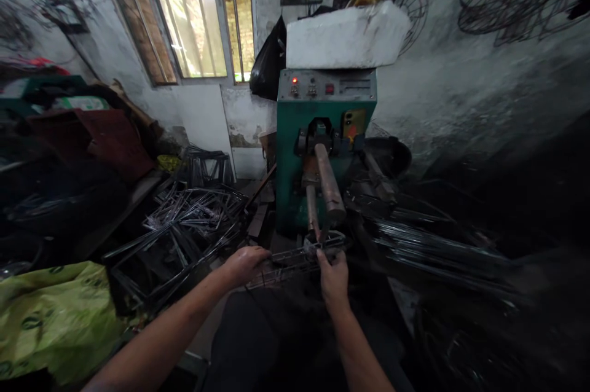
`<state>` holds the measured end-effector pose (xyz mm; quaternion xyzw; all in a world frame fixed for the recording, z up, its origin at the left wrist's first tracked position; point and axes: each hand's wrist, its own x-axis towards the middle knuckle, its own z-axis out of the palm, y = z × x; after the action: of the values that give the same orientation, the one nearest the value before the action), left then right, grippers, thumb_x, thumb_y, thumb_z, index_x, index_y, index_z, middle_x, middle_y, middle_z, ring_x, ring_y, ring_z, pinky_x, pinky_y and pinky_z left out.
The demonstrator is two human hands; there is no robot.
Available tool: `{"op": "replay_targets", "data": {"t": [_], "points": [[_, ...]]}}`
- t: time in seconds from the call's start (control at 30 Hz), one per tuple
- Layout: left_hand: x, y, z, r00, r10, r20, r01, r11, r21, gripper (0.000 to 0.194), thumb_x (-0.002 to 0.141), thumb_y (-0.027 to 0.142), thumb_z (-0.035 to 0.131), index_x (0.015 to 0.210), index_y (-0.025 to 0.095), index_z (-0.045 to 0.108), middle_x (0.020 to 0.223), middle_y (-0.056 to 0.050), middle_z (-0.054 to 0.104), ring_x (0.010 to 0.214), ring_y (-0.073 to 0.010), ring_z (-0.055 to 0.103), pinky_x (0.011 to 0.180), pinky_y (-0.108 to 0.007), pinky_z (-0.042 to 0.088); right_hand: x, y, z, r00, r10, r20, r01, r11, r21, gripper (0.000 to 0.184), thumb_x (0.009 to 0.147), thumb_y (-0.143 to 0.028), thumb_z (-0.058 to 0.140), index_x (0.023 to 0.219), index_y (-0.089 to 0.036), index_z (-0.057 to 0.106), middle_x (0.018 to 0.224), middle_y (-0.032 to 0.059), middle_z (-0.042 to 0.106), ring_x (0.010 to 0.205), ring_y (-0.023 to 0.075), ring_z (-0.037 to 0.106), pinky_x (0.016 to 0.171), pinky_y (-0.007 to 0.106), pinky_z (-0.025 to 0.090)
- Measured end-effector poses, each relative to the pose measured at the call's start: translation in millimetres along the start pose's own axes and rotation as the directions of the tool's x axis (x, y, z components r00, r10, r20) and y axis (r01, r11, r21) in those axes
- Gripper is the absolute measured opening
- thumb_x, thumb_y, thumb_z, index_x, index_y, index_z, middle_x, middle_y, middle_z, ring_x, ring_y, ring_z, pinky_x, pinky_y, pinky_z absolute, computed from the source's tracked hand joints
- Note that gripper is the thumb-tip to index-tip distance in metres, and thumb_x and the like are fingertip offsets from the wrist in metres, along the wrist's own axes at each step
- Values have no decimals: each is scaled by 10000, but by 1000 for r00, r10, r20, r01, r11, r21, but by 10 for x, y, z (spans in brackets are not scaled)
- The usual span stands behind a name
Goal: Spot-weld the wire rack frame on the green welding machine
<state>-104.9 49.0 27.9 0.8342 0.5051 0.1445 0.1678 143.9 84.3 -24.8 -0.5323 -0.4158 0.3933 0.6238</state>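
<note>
In the head view, my left hand (247,264) is closed around the left end of a metal wire frame (288,262). My right hand (335,274) pinches the frame's right part, close under the tip of the machine's arms. The green spot welding machine (290,195) stands straight ahead. Its thick upper copper arm (328,186) and thinner lower arm (312,211) reach toward me. Where the frame meets the electrode tip, it is too dark to tell whether they touch.
Piled wire frames (198,211) lie on the left, and a bundle of metal rods (424,250) on the right. A yellow-green bag (55,318) sits at the lower left. On the machine rests a white foam box (343,39); a phone (354,125) is on its front.
</note>
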Motion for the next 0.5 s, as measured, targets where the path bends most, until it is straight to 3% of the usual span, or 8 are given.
{"op": "replay_targets", "data": {"t": [0.27,0.5], "points": [[36,-71,101,1000,7,-6,-8,999,-40,247,879,207,526,1072,194,679,985,-66,721,940,-192,669,849,-273,516,24,-25,-2,999,-32,-13,32,999,-36,347,679,-507,683,795,-212,542,757,-3,616,757,195,565,757,336,440],[47,-57,88,1000,21,-15,-22,997,-81,249,907,226,498,1058,168,687,979,-75,727,900,-175,678,808,-244,515,22,-33,45,999,38,-33,-38,999,10,403,626,-547,716,736,-236,484,672,-34,574,657,174,550,669,322,458]]}}
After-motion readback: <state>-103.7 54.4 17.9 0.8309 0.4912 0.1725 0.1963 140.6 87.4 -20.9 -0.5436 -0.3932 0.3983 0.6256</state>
